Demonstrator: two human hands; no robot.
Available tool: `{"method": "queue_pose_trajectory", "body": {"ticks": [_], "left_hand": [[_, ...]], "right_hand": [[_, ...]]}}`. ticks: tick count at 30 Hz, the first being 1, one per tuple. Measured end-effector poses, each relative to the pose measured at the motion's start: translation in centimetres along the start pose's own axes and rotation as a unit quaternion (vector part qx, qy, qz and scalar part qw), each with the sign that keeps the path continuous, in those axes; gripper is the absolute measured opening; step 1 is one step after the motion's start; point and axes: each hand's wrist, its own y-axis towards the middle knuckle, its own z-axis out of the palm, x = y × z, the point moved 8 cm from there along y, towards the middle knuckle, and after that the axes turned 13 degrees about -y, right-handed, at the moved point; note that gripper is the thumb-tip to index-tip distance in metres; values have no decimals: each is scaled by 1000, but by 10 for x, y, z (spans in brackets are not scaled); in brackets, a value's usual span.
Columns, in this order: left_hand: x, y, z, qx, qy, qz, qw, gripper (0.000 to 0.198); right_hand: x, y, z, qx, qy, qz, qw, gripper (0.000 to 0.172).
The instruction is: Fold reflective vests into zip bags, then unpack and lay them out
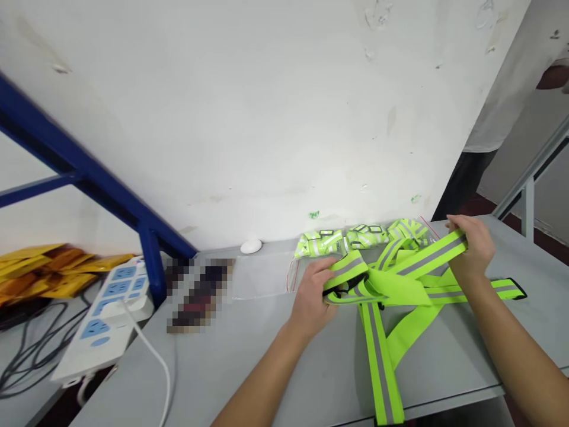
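A neon yellow-green reflective strap harness (pixel 400 287) with grey stripes lies partly spread over the grey table, its straps crossing each other. My left hand (pixel 313 296) grips a folded loop of it, near a black buckle that is partly hidden. Farther right, my right hand (pixel 473 252) is closed around another strap and holds it raised and stretched. One strap hangs down over the table's front edge. Behind the harness, several clear bags (pixel 367 236) packed with similar neon straps rest against the wall. A flat clear zip bag (pixel 262 276) lies left of my left hand.
On the table (pixel 222 367) are a small white oval object (pixel 251 245) and a pixelated item (pixel 202 296). At left are a white power strip (pixel 106 314), cables, yellow packets (pixel 57 270) and a blue metal frame (pixel 89 160). A person (pixel 502 89) stands beyond the wall's right edge.
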Motion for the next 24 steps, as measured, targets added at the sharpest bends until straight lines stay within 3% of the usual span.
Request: {"method": "queue_pose_trajectory", "body": {"ticks": [4,7,10,13,15,18,21,24], "left_hand": [[11,-5,16,60,-43,-109,991,54],[20,-11,28,112,-114,-240,958,71],[24,-13,34,139,-204,-321,914,87],[27,-12,36,169,-258,-352,884,88],[28,-12,35,209,-266,-357,871,83],[24,-13,33,284,-290,-354,842,84],[13,-19,35,360,-364,-358,781,93],[15,-25,39,352,-395,-411,742,79]], "right_hand": [[-20,2,17,72,-29,-9,997,27],[-27,-6,41,178,-64,-30,982,36],[-28,-26,69,332,-75,-67,938,46],[-25,-51,82,458,-36,-96,883,46],[-19,-60,80,500,-3,-103,860,52],[0,-56,65,517,55,-127,845,65],[26,-44,47,524,132,-142,829,63],[51,-39,37,533,191,-114,816,54]]}}
